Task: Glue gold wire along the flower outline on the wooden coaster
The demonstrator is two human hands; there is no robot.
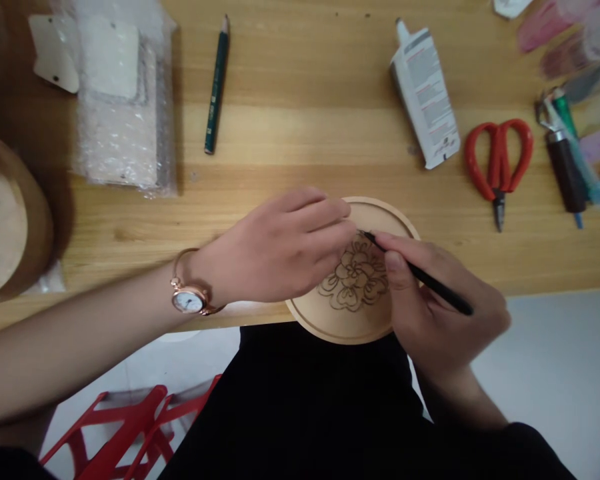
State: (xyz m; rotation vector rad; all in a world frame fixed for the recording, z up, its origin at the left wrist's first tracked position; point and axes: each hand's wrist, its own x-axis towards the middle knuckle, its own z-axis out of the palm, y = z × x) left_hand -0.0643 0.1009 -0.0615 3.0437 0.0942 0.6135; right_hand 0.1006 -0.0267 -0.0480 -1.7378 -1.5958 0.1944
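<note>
Your R hand (425, 320) clamped on blk pen (445, 293), tip at flower outline (355, 277) on wood disc (380, 212). Your L hand (280, 247): fingers together over disc edge, grip can't tell.

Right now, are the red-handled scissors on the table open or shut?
Shut: the red-handled scissors show their blades closed together into a single point below the handles.

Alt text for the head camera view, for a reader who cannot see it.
Two hands work over a round wooden disc with a dark flower outline on a wooden table: the right hand holds a slim black pen-like tool at the design, and the left hand, wearing a wristwatch, lies across the disc's far side. Red-handled scissors lie nearby.
</note>
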